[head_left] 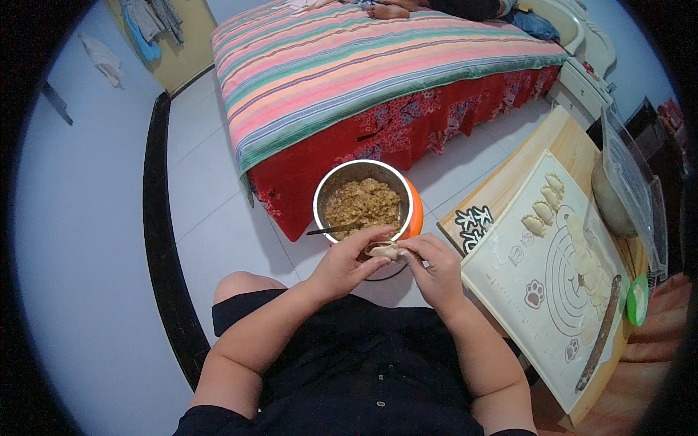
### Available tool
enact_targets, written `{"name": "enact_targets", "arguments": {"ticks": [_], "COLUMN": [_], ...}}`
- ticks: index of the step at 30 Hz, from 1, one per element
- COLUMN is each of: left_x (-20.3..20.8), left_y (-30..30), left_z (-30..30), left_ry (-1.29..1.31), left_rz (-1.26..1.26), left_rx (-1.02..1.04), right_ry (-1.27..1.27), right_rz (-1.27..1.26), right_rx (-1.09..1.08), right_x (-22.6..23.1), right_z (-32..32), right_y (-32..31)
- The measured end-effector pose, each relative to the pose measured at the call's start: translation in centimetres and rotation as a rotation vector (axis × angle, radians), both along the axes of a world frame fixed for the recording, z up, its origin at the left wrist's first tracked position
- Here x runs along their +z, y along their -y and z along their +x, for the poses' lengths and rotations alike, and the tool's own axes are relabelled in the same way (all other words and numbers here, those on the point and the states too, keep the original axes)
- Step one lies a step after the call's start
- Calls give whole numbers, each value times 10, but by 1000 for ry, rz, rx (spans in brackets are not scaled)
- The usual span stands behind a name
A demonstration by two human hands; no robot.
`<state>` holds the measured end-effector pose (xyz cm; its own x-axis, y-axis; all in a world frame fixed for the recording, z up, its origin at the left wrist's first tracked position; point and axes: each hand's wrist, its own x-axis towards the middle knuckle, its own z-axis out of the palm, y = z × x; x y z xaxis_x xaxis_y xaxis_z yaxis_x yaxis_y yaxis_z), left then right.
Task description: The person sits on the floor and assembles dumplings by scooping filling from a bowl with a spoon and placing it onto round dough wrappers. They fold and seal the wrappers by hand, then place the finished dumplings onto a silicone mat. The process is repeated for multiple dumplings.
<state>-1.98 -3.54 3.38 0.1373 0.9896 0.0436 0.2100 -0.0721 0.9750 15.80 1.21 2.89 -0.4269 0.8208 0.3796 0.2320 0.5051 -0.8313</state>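
Between my two hands, in front of the bowl, is a pale dumpling [383, 251] with its dough partly folded. My left hand [347, 260] cups it from the left, with thumb and fingers around it. The fingertips of my right hand [434, 270] pinch its right end. Just beyond sits an orange bowl [416, 211] with a steel inside, holding brown minced filling [367, 203]. A dark utensil [329, 230] rests in the filling, its handle lying over the left part of the bowl. My left fingers overlap the bowl's near rim in view.
On the right, a wooden table [571, 138] carries a white pastry mat [502, 254] with several dumplings [544, 207], flat dough wrappers [592, 261] and a rolling pin [600, 334]. A green dish [638, 299] and a clear lid [636, 189] stand at its far edge. A striped bed [349, 73] lies ahead; a person's foot [387, 11] shows on it.
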Motion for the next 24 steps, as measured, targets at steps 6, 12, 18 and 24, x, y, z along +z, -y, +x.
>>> {"name": "enact_targets", "arguments": {"ticks": [6,12,18,24], "left_x": [-14,-7,-8,-7], "left_y": [2,1,0,1], "left_z": [-2,-5,-2,-2], "left_ry": [32,-243,-246,-148], "left_rz": [64,172,219,157], "left_rx": [37,-21,-37,-44], "right_ry": [97,34,50,71], "right_rz": [52,153,181,258], "right_rx": [-3,20,31,-14], "right_x": [-2,-4,-6,-2], "right_z": [1,1,3,-1], "right_y": [0,-1,-1,1]}}
